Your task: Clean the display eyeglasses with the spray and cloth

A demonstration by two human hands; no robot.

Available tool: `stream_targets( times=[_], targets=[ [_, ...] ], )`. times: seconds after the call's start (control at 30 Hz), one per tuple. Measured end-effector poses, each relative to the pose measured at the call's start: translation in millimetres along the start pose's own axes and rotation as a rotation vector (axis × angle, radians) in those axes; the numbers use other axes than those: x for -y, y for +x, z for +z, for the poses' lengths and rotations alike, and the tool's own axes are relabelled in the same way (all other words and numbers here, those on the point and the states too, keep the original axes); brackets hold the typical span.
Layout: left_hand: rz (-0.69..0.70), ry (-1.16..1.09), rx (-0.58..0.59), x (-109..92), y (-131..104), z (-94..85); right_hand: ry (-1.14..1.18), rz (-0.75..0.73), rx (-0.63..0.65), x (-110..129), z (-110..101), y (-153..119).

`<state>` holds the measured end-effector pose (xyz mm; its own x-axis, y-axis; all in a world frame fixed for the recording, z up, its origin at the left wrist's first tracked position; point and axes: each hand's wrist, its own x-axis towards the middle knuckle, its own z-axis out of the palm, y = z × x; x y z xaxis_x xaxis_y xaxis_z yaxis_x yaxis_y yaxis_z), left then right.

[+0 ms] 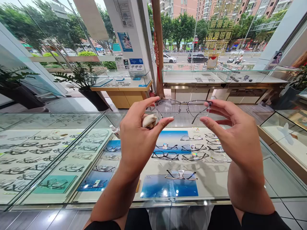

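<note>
We are holding up a pair of glasses (184, 103) between our two hands, above a glass counter (216, 188). Our left hand (140, 131) is pinching one end of the frame, the index finger lying at the upper corner and the thumb reaching in by the lower rim, and a crumpled pale cloth (149, 121) is sitting tucked in that same hand. Our right hand (240, 134) is gripping the other end, its index finger resting at the hinge and its thumb pointing toward the lower edge of the lens, though we are not seeing clearly whether that thumb is touching; its other fingers are spreading loosely behind. One temple is slanting down behind the lens nearer our right hand. Below, inside the counter, rows of spectacles (165, 154) are lying on a white surface and blue panels, with one pair resting at a blue board (158, 188) nearest us, and a small white bottle (115, 131) is showing just beside our left hand. Beyond, a white car (169, 58) and a dark car (197, 57) are showing through the window
</note>
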<state>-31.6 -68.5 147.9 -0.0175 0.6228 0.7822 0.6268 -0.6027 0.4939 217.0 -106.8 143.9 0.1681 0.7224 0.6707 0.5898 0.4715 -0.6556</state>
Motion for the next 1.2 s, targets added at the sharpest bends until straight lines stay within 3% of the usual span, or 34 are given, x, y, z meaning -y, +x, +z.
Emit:
stream_targets(
  times=[0.47, 1.2],
  targets=[
    [-0.040, -0.050, -0.114, -1, -3, 9.7, -0.037, 0.001, -0.007, 1, 1, -1],
    [0.031, 0.021, -0.060, -1, -3, 14.2, -0.135, -0.022, -0.035, -1, 0, -1]
  ],
)
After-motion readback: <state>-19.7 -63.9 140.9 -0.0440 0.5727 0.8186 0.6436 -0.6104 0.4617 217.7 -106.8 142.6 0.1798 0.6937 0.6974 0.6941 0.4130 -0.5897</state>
